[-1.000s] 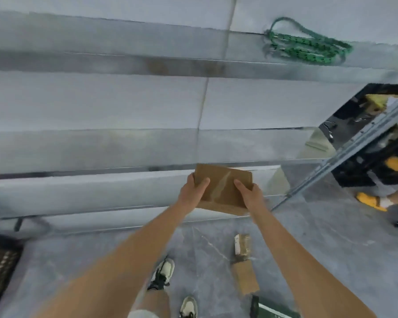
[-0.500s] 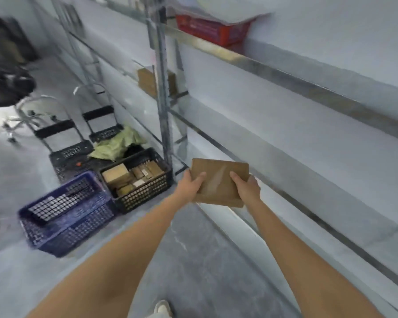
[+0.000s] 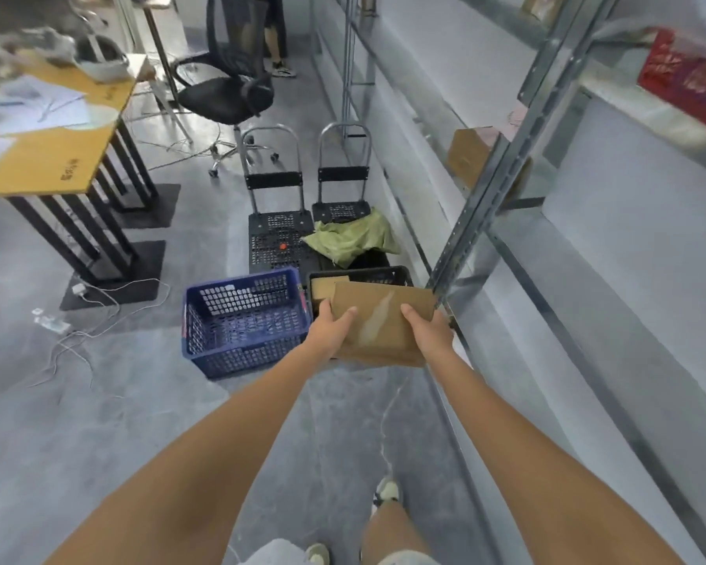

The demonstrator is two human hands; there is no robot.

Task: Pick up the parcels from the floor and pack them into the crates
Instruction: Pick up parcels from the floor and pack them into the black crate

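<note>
Gripping a flat brown parcel (image 3: 380, 322) from both sides, the left hand (image 3: 330, 329) has its thumb laid over the top face and its fingers tucked out of sight underneath, while the right hand (image 3: 428, 334) clasps the opposite edge the same way, so both hands are closed on the parcel and it hangs in the air between them. Directly beyond the grip sits a black crate (image 3: 363, 277), most of it hidden by the parcel; a corner of another brown parcel (image 3: 323, 288) shows inside it, though how full it is cannot be made out. Just left of the grip stands a blue crate (image 3: 243, 320) on the grey floor (image 3: 98, 422). Farther past the hold, a green cloth (image 3: 351, 238) lies over two black hand trolleys (image 3: 280, 238). To the right of the grip runs metal shelving (image 3: 486, 197), its upper levels cut off by the frame edge.
</note>
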